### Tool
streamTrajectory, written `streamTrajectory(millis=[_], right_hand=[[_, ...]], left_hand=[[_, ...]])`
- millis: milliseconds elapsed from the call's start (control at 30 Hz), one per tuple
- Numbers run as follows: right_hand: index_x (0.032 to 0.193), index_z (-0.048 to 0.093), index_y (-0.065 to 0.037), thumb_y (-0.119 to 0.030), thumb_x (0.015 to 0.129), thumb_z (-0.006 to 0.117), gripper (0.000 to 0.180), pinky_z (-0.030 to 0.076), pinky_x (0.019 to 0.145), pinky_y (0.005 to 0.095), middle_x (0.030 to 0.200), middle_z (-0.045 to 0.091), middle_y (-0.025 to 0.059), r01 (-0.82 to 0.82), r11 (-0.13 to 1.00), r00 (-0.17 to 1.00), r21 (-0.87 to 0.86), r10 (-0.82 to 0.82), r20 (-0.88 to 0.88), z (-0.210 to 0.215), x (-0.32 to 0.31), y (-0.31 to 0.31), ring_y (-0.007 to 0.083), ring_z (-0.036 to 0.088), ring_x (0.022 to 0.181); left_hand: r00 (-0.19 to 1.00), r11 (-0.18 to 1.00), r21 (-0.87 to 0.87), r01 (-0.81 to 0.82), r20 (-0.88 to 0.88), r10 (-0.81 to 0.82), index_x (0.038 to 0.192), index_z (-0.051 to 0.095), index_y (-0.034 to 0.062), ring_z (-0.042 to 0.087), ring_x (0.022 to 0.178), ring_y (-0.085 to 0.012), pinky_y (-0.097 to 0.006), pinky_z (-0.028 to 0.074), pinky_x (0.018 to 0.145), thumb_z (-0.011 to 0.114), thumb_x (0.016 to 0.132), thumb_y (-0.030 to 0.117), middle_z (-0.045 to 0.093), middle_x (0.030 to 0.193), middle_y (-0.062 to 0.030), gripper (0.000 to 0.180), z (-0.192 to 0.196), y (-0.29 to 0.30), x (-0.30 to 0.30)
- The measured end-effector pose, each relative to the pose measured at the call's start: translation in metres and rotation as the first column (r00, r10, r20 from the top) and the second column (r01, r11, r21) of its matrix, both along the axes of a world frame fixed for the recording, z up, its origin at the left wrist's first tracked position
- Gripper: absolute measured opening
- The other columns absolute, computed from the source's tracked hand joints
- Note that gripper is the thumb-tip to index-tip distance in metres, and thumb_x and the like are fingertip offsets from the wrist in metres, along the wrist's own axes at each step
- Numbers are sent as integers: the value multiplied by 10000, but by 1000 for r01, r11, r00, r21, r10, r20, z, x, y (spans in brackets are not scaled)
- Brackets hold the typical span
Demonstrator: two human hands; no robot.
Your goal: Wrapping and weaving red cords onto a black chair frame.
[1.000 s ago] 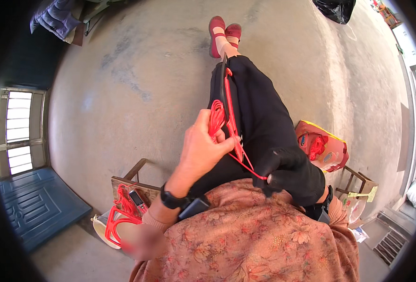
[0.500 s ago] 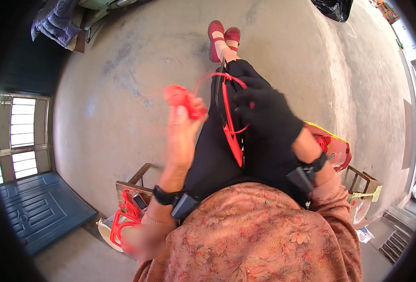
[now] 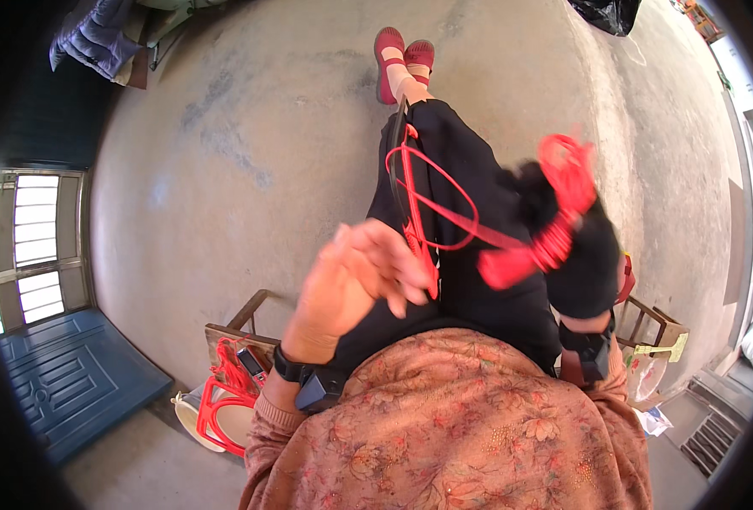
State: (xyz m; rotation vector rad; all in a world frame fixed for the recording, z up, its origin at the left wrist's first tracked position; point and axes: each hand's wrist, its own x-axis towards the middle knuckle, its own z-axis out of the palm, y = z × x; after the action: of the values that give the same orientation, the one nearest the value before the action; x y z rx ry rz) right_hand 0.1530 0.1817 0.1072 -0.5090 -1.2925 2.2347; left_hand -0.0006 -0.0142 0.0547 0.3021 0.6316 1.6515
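My right hand (image 3: 587, 268), in a black glove, is out over my right thigh and holds a blurred bundle of red cord (image 3: 552, 246). From the bundle a flat red strand (image 3: 457, 218) runs left and loops around a narrow red piece (image 3: 408, 174). That piece stands edge-on between my thighs, with a black strip along its left side; its lower part looks wrapped in cord. My bare left hand (image 3: 342, 280) is just left of the piece's lower end, fingers apart and holding nothing. Whether its fingertips touch the piece, I cannot tell.
At my left, a wooden stool (image 3: 246, 327) bears red cord (image 3: 233, 371) and a dark phone (image 3: 252, 361). Beside it is a red frame (image 3: 209, 414). Another wooden frame (image 3: 661, 327) with a yellow-green item stands right. A black bag (image 3: 608, 15) lies on the concrete floor (image 3: 249, 221).
The red bundle has passed from my left hand to my right, swinging from left of the narrow piece to its right. My left hand has dropped lower and opened.
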Motion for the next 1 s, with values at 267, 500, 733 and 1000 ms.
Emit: streamTrajectory(millis=[267, 500, 733, 1000], right_hand=[[1302, 474, 11, -157, 858, 539, 480, 492, 844, 317, 1107, 631, 104, -207, 883, 977, -421, 160, -144, 9, 35, -5, 193, 616, 978], [1091, 600, -17, -207, 856, 651, 306, 478, 605, 319, 798, 626, 38, -360, 852, 846, 381, 126, 518, -47, -18, -24, 156, 608, 710], [1070, 616, -5, -223, 811, 721, 354, 487, 676, 298, 793, 641, 81, -534, 678, 754, 505, 112, 647, -69, -40, -49, 117, 596, 711], [1006, 616, 2, -235, 886, 618, 266, 448, 580, 300, 692, 591, 91, -318, 848, 792, 423, -7, 610, -33, -31, -15, 162, 580, 631]], left_hand=[[848, 967, 66, -248, 497, 183, 984, 557, 52, 570, 899, -257, -268, 445, 527, 441, 942, 522, 577, 1004, -165, 486, 13, 12, 20], [903, 918, -296, -264, 258, 343, 1139, 511, 43, 466, 701, -174, -245, 397, 485, 495, 949, 421, 492, 780, -84, 423, -4, -75, 23], [988, 872, -465, -152, -57, 142, 972, 583, -13, 308, 442, -54, -206, 253, 385, 549, 950, 203, 396, 552, 22, 220, 2, -120, 36], [979, 987, 139, -79, -174, 103, 1016, 608, -23, 603, 842, -205, -286, 510, 622, 509, 952, 233, 597, 1101, -189, 281, 31, -63, 4]])
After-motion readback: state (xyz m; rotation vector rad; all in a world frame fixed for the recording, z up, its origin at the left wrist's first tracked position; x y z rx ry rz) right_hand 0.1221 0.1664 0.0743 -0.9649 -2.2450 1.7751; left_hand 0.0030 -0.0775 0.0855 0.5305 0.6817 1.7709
